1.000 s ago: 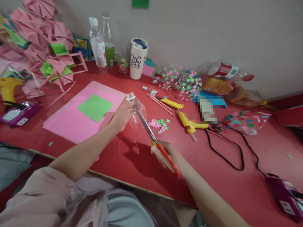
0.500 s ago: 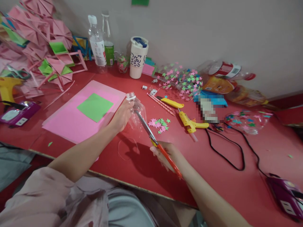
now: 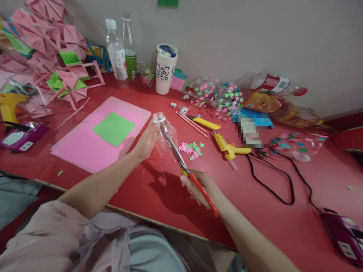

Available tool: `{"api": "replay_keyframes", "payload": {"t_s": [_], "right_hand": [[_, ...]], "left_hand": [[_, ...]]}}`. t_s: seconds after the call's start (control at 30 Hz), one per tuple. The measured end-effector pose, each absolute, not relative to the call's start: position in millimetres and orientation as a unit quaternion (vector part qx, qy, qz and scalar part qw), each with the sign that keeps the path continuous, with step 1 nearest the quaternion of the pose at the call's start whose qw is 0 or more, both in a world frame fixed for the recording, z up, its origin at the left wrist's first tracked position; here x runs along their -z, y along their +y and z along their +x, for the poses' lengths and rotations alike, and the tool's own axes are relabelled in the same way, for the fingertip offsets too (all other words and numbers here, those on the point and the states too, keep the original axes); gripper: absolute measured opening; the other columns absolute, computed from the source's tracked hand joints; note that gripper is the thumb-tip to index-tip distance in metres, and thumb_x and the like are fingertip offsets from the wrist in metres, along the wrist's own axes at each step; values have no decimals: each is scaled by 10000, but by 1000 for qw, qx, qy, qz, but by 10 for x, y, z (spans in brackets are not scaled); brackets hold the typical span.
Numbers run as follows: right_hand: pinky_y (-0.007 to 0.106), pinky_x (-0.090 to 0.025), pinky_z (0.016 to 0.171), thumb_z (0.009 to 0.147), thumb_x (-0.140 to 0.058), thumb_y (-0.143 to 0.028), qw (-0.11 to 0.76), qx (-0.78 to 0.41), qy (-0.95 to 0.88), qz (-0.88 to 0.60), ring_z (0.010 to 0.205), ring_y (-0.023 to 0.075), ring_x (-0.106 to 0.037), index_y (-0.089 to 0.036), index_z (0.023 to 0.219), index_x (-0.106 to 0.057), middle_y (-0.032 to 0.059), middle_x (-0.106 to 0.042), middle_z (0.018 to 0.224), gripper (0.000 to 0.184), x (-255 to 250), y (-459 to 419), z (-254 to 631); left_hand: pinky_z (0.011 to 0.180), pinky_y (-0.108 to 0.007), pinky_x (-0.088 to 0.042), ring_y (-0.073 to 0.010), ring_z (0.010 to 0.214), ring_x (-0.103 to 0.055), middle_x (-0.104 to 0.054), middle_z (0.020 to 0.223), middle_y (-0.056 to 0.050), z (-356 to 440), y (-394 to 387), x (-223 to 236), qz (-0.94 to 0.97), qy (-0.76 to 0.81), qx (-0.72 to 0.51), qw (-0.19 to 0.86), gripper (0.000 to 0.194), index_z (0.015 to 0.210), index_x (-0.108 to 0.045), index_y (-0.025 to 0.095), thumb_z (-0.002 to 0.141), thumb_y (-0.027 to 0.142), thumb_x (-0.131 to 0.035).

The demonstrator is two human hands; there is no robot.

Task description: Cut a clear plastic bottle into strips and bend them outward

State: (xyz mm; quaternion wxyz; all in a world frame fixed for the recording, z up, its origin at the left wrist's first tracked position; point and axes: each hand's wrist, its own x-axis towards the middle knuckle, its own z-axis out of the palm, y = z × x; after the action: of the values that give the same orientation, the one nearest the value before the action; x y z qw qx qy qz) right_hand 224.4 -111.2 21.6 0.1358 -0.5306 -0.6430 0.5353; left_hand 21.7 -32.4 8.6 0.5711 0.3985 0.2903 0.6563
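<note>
My left hand is closed around the neck end of a clear plastic bottle top, whose open mouth points up and away. In my right hand are scissors with orange-red handles. Their blades lie against the clear plastic, the tips near the neck; whether they are cutting into it I cannot tell. Below, a thin clear plastic ring rests on the red table. Small pink and green paper stars lie just right of the bottle top.
Pink sheets with a green square lie left. A yellow cutter knife and glue gun with a black cord are right. Bottles, a cup and pink paper shapes stand along the wall.
The bottle top has turned slightly and shifted a little right and down in my left hand. The scissors and my right hand have hardly moved.
</note>
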Motion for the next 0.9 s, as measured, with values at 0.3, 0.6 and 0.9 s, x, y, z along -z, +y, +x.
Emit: {"api": "replay_keyframes", "payload": {"t_s": [0.3,0.6,0.9], "right_hand": [[233,-306,363,768,-574,-735,125,-567,-606,-544,317,83,-374,-239,654,-413,-100,-360,415,533,-254,-1110,2236],[226,-308,381,783,-515,-781,133,-572,-609,-533,337,76,-377,-231,671,-430,-97,-369,430,568,-290,-1117,2228],[219,-292,351,771,-593,-721,125,-553,-601,-563,313,74,-351,-239,627,-395,-101,-336,397,541,-270,-1113,2206]], "left_hand": [[993,-410,-466,-242,1103,-623,-684,939,-53,209,-298,-83,394,294,-654,574,291,907,-604,226,777,485,-636],[958,-417,-470,-237,995,-644,-679,924,-50,225,-332,-42,428,300,-630,575,273,948,-608,221,815,460,-595],[972,-410,-475,-236,1024,-648,-691,959,-50,219,-316,-9,427,296,-636,570,276,977,-611,223,825,452,-595]]}}
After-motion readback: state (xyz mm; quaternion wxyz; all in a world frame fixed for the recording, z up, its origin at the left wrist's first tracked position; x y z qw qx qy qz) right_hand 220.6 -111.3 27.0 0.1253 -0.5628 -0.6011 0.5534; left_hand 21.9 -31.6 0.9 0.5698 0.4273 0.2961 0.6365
